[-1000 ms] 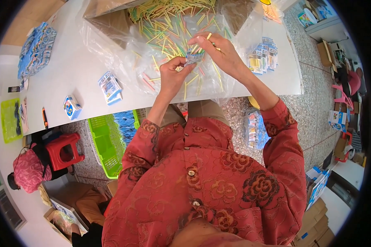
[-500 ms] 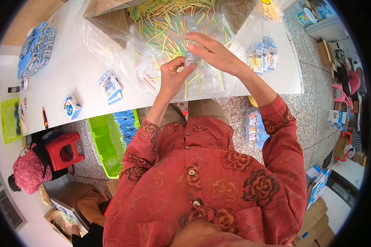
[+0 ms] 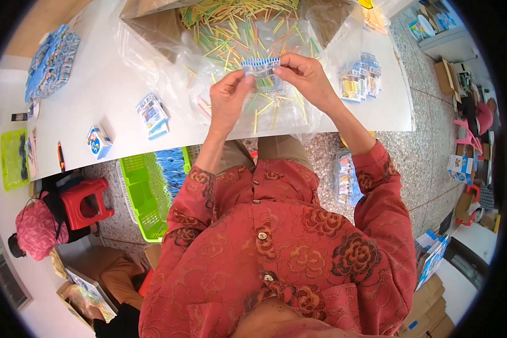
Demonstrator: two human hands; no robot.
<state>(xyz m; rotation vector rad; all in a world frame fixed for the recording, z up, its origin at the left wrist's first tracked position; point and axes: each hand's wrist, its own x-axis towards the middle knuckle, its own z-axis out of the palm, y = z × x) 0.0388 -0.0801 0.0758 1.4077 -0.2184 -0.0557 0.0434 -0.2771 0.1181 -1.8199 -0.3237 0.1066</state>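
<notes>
A small clear plastic packet (image 3: pixel 263 74) with blue-striped edges is stretched between my two hands above the table. My left hand (image 3: pixel 230 98) pinches its left side, and my right hand (image 3: pixel 308 79) grips its upper right corner. Some thin yellow-green sticks show through its lower part. Behind and below it, many thin coloured sticks (image 3: pixel 231 42), yellow, green and red, lie loose on a clear plastic sheet (image 3: pixel 180 96). They spill out of a large cardboard box (image 3: pixel 152 34).
Filled packets (image 3: pixel 352 84) overlap at the table's right, and flat packets (image 3: pixel 152 115) lie to the left beside a small box (image 3: pixel 98 142). More blue packets (image 3: pixel 52 65) are heaped far left. An orange cutter (image 3: pixel 61 156) lies near the edge. Below stands a green basket (image 3: pixel 146 211). Other people sit nearby.
My right hand has come down and right from above the packet to its upper corner. The packet, bunched and mostly covered before, is now spread flat between both hands.
</notes>
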